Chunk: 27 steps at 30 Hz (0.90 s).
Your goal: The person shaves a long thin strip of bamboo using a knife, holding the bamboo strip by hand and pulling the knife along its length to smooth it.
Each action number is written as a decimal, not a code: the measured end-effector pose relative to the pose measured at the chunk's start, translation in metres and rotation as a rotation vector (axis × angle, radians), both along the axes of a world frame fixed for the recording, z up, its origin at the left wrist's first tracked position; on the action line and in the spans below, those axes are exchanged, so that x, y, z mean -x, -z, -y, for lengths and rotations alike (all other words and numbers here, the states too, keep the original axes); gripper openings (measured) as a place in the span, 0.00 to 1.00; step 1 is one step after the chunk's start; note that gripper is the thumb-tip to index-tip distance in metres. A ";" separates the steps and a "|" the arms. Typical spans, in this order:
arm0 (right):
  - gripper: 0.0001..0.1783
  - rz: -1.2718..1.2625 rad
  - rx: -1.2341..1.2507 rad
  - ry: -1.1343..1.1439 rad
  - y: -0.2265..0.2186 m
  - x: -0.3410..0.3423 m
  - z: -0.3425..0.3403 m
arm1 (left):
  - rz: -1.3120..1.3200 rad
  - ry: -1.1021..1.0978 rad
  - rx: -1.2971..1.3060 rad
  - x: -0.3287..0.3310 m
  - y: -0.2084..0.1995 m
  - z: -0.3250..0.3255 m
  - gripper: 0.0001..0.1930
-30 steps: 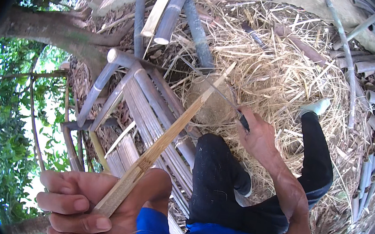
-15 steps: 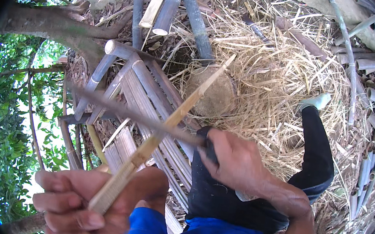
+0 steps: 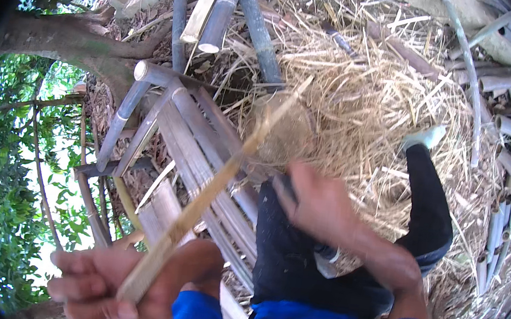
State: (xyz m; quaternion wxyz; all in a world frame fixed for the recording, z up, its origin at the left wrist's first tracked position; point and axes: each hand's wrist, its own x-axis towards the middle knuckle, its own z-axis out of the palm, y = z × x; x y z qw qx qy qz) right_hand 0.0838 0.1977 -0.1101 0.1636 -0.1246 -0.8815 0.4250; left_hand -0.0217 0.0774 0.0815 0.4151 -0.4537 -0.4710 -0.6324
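A long split-bamboo strip [image 3: 189,215] runs slantwise from the lower left toward the middle, its thin pale tip pointing up and away from me. My left hand [image 3: 121,283] is closed around its thick near end, palm up with the fingers curled. My right hand [image 3: 319,208], smeared by motion, is closed on the dark handle of a knife to the right of the strip. The blade is too blurred to make out now; the earlier frame shows it long and dark. Between hand and strip there is a gap.
A bamboo bench [image 3: 203,172] stands in front to the left. Beyond the strip's tip sits a round wood block [image 3: 284,131] among heaped shavings [image 3: 363,102]. Bamboo poles [image 3: 260,34] lean at the back; cut bamboo pieces [image 3: 501,213] are stacked at right.
My right hand has shifted slightly, and the knife blade no longer shows across the strip. The strip stays in my left hand, at nearly the same slant. The whole view has moved a little.
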 end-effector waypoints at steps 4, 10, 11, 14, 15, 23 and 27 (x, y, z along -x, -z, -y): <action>0.18 0.236 -0.079 0.029 0.035 0.017 -0.017 | -0.080 0.017 -0.084 -0.001 0.005 -0.009 0.20; 0.18 -0.122 -0.191 -0.082 0.008 0.008 -0.007 | -0.128 -0.046 -0.079 0.003 0.004 -0.007 0.18; 0.18 -0.102 -0.167 -0.088 0.045 0.017 -0.012 | -0.116 -0.006 -0.054 0.002 0.007 -0.004 0.18; 0.15 0.238 -0.127 0.160 0.106 0.042 -0.062 | -0.093 -0.066 -0.053 0.004 0.003 -0.016 0.18; 0.15 0.227 -0.121 0.147 0.097 0.042 -0.050 | -0.104 -0.078 -0.046 0.004 0.001 -0.013 0.18; 0.12 0.060 -0.049 0.116 0.117 0.061 -0.052 | -0.143 0.009 0.035 0.017 0.000 0.006 0.09; 0.14 -0.048 -0.046 0.022 0.107 0.051 -0.036 | -0.096 -0.147 0.155 0.023 0.004 0.027 0.07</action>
